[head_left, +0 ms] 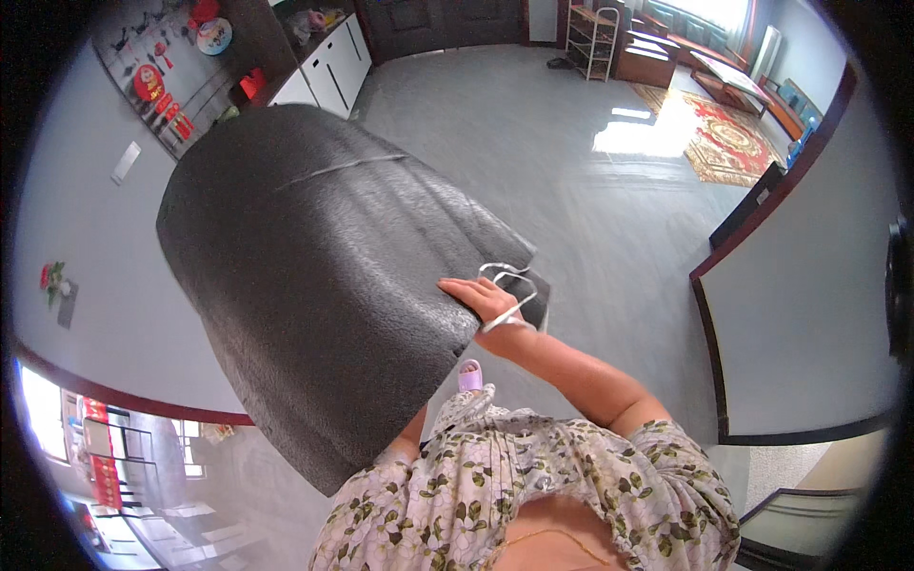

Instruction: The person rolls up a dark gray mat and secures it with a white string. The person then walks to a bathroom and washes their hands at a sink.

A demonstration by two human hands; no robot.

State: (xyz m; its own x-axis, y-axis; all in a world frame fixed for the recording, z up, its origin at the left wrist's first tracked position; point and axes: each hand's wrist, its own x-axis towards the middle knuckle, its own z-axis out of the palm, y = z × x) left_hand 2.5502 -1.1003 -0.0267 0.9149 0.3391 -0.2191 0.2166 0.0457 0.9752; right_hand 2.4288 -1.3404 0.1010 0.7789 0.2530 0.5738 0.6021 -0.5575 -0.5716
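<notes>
A large dark grey mat (314,257) with a textured surface hangs curved in front of me, filling the left and middle of the head view. A pale crease runs across its far part. My right hand (487,300) grips its right edge, fingers lying over the top surface. A thin white cord (522,306) loops around that wrist and stands out in loose bends by the edge. My left forearm (411,433) goes behind the mat's near edge, and the mat hides my left hand. Below the mat's right corner shows my foot in a lilac slipper (470,375).
Grey floor (495,124) stretches ahead to dark double doors (443,24). White cabinets (333,67) line the left wall. A shoe rack (592,43) and a patterned rug (728,138) are at the far right. A half wall (800,324) with dark trim stands on my right.
</notes>
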